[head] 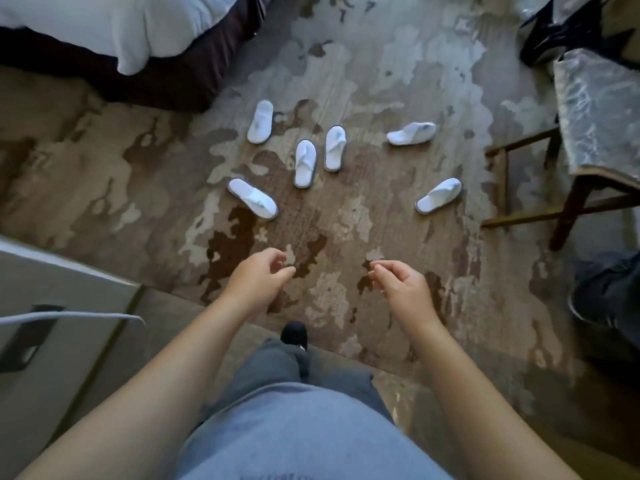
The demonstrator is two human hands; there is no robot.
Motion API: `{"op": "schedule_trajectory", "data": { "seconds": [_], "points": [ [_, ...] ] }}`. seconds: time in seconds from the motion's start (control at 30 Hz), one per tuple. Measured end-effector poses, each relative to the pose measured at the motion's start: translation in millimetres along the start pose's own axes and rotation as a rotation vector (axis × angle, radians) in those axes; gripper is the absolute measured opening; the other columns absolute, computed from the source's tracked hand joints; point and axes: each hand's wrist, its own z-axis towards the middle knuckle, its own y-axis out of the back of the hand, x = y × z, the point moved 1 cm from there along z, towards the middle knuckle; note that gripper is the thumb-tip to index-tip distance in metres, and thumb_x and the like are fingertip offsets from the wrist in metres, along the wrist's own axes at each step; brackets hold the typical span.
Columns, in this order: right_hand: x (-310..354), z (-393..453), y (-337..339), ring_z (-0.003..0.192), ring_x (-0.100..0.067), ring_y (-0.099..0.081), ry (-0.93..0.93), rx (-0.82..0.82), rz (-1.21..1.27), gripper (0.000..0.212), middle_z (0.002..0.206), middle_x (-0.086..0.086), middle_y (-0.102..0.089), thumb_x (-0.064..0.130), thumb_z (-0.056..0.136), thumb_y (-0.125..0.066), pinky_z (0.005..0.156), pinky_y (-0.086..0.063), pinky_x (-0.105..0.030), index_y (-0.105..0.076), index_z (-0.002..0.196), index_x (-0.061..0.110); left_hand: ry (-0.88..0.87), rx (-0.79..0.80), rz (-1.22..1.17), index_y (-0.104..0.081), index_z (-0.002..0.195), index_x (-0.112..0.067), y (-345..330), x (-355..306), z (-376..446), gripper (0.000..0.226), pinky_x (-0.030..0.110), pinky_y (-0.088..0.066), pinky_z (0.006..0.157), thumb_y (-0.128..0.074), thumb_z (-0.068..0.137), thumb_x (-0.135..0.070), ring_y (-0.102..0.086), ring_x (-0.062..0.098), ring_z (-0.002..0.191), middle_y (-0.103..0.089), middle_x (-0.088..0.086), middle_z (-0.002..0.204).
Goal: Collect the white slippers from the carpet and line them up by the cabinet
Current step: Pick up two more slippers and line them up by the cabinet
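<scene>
Several white slippers lie scattered on the patterned carpet (381, 81). One slipper (260, 122) is far left, a nearer one (252, 199) lies at the left. Two slippers (305, 163) (335, 148) sit side by side in the middle. Two more slippers (412, 133) (438, 195) lie to the right. My left hand (258, 277) and my right hand (401, 285) hover above the carpet, well short of the slippers, fingers loosely curled and holding nothing. The grey cabinet (52, 306) stands at the lower left.
A bed with a white cover (121, 26) fills the top left. A wooden stool or table with a shiny covering (595, 112) stands at the right, with dark bags (568, 26) behind it. Another person's leg and shoe (606, 292) are at the right edge.
</scene>
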Motion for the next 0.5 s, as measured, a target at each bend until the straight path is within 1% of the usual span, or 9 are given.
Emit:
{"op": "schedule_trajectory", "data": {
  "seconds": [0.07,0.13,0.2,0.27,0.33,0.4,0.43,0.5],
  "points": [
    [12,26,8,0.067,-0.008,-0.054,-0.014,-0.02,-0.01,0.022,0.075,0.002,-0.062,0.017,0.089,-0.05,0.052,-0.044,-0.012,-0.059,0.073,0.029,-0.024,-0.002,-0.01,-0.055,0.113,-0.015,15,-25,40,0.033,0.031,-0.045,0.08,-0.054,0.084,-0.031,-0.055,0.018,0.098,-0.062,0.006,0.115],
    [20,52,17,0.068,-0.008,-0.054,-0.041,-0.04,-0.005,0.018,0.073,0.004,-0.061,0.015,0.089,-0.049,0.051,-0.045,-0.009,-0.062,0.078,0.022,-0.051,-0.026,-0.018,-0.055,0.113,-0.015,25,-50,77,0.033,0.03,-0.043,0.077,-0.054,0.085,-0.032,-0.053,0.015,0.092,-0.061,0.002,0.111],
    [28,84,28,0.071,-0.01,-0.054,-0.073,-0.044,-0.013,0.015,0.075,0.004,-0.061,0.013,0.089,-0.05,0.057,-0.045,-0.015,-0.062,0.082,0.018,-0.067,-0.049,-0.036,-0.056,0.112,-0.014,31,-71,111,0.032,0.028,-0.041,0.077,-0.054,0.084,-0.031,-0.052,0.014,0.09,-0.06,0.0,0.107],
    [37,126,38,0.075,-0.011,-0.055,-0.078,-0.036,-0.029,0.016,0.076,0.004,-0.061,0.012,0.088,-0.051,0.063,-0.043,-0.019,-0.06,0.078,0.021,-0.064,-0.061,-0.044,-0.056,0.109,-0.014,34,-89,148,0.03,0.027,-0.039,0.078,-0.054,0.084,-0.031,-0.052,0.014,0.091,-0.057,-0.003,0.103],
    [51,175,45,0.072,-0.01,-0.055,-0.064,-0.011,-0.052,0.018,0.075,0.005,-0.061,0.013,0.088,-0.051,0.062,-0.043,-0.02,-0.06,0.076,0.023,-0.036,-0.085,-0.051,-0.057,0.108,-0.015,36,-103,184,0.029,0.027,-0.037,0.078,-0.054,0.084,-0.031,-0.052,0.014,0.091,-0.057,-0.003,0.103],
    [69,229,47,0.072,-0.01,-0.055,-0.04,0.042,-0.101,0.013,0.075,0.006,-0.061,0.015,0.088,-0.051,0.062,-0.042,-0.022,-0.062,0.082,0.019,0.019,-0.117,-0.072,-0.056,0.11,-0.015,37,-113,220,0.03,0.027,-0.037,0.078,-0.053,0.084,-0.03,-0.052,0.014,0.094,-0.06,0.001,0.11],
    [79,255,46,0.075,-0.011,-0.055,-0.03,0.077,-0.133,0.011,0.076,0.005,-0.061,0.016,0.088,-0.051,0.065,-0.043,-0.024,-0.062,0.085,0.017,0.06,-0.135,-0.078,-0.056,0.111,-0.015,38,-117,234,0.031,0.027,-0.037,0.079,-0.053,0.084,-0.03,-0.053,0.015,0.096,-0.061,0.003,0.113],
    [101,303,39,0.082,-0.014,-0.056,-0.011,0.156,-0.184,0.009,0.081,0.003,-0.061,0.017,0.088,-0.051,0.074,-0.044,-0.028,-0.06,0.088,0.018,0.14,-0.165,-0.091,-0.056,0.113,-0.014,41,-120,257,0.033,0.027,-0.038,0.081,-0.054,0.085,-0.031,-0.054,0.017,0.1,-0.061,0.005,0.117]
  ]
}}
